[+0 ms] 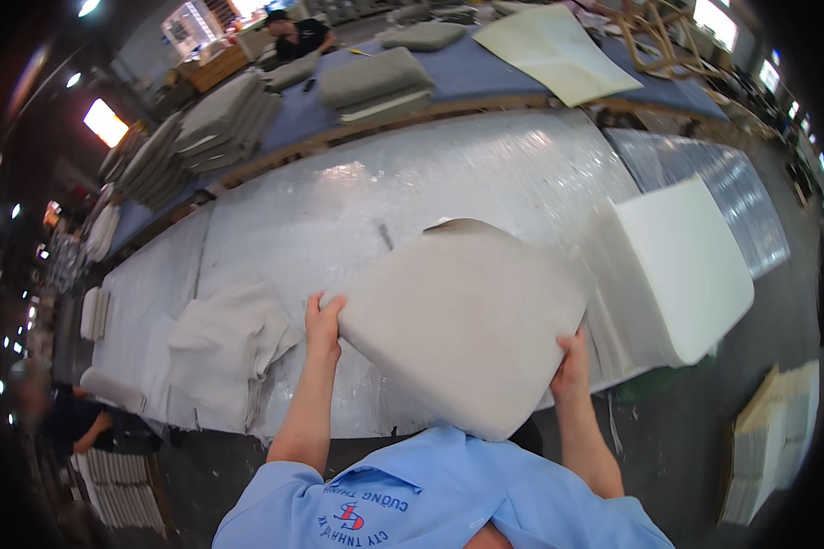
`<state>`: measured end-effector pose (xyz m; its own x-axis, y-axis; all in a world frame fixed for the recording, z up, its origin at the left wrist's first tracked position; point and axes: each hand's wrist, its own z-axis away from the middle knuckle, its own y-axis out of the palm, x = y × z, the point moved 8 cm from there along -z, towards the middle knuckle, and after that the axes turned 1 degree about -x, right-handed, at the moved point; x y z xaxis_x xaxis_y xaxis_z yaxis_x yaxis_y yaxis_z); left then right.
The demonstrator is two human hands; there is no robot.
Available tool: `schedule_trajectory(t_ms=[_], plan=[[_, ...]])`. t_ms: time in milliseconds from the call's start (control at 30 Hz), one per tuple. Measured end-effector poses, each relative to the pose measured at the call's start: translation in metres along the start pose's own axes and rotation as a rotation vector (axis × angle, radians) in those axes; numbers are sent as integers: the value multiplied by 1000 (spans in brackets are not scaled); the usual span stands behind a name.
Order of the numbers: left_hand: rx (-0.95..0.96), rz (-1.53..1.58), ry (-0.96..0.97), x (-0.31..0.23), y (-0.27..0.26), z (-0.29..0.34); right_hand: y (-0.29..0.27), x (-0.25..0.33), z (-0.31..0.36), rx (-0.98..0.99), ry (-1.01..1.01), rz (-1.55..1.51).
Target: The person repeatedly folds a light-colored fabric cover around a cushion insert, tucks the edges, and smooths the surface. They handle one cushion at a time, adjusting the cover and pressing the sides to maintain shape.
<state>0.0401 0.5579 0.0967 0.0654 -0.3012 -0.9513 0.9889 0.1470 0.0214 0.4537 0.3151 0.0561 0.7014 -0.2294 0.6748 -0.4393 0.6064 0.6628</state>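
Note:
A beige fabric-covered seat cushion (467,320) is held up in front of me, tilted, above the near edge of a table covered in shiny plastic film (293,210). My left hand (323,320) grips its left corner, thumb on the edge. At the right side my right hand (572,366) is closed round the cushion's edge, its fingers partly hidden. A small flap stands up at the cushion's far corner. Left of the cushion lies a loose pile of beige fabric covers (224,343). To the right stands a stack of white foam pads (687,265).
Beyond is a blue-topped table (467,69) with stacked grey cushions (375,82), a pale yellow sheet (554,50) and a wooden frame (664,41). People are at the far left (298,38) and near left (73,412). More white pads (774,444) stand lower right.

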Motion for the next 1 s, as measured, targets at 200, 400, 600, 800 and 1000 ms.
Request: schedule_trajectory(t_ms=[200, 400, 600, 800, 1000], plan=[[25, -571, 951, -144, 85, 108, -75, -151, -24, -47, 422, 8], [235, -67, 822, -108, 87, 142, -61, -117, -20, -83, 367, 679], [467, 219, 482, -67, 128, 112, 104, -27, 0, 373, 158, 757], [645, 739, 86, -63, 211, 133, 168, 17, -8, 526, -153, 672], [700, 621, 317, -65, 218, 198, 214, 83, 44, 858, -604, 696]])
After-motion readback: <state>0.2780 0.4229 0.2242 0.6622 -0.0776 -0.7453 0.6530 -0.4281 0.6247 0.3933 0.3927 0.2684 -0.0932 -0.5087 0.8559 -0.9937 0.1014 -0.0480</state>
